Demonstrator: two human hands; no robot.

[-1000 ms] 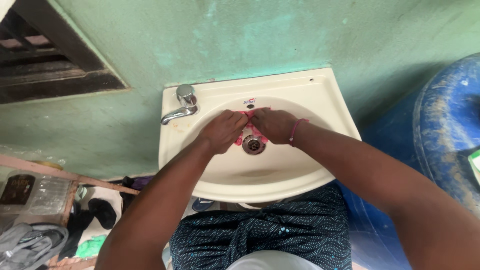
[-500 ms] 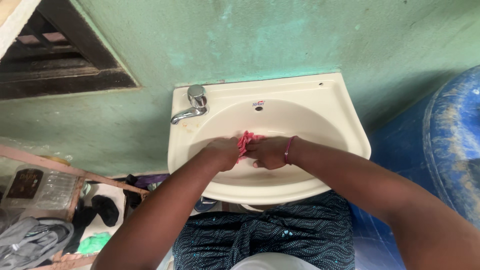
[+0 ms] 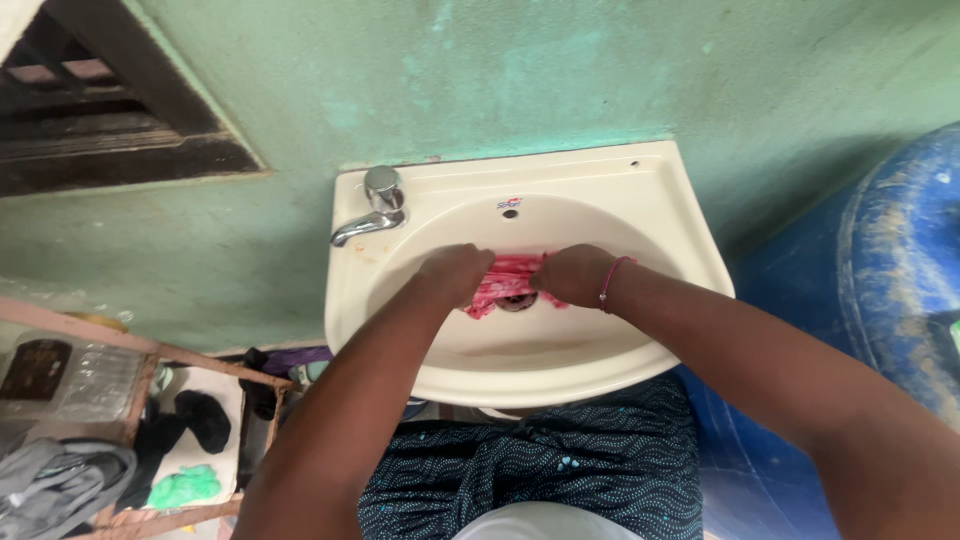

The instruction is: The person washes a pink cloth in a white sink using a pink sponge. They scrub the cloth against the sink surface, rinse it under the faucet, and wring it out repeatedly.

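Both-hand grip on pink cloth (image 3: 508,278), mid-basin (image 3: 620,180).

The basin (image 3: 560,355) lay open in front of my hands; the tap (image 3: 375,205) crowded the back left corner, the green wall (image 3: 500,70) closed off behind, and the blue drum (image 3: 900,260) hemmed my right.

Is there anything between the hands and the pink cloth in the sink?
No. Both the left hand and the right hand grip the pink cloth directly, bunched over the drain in the cream sink.
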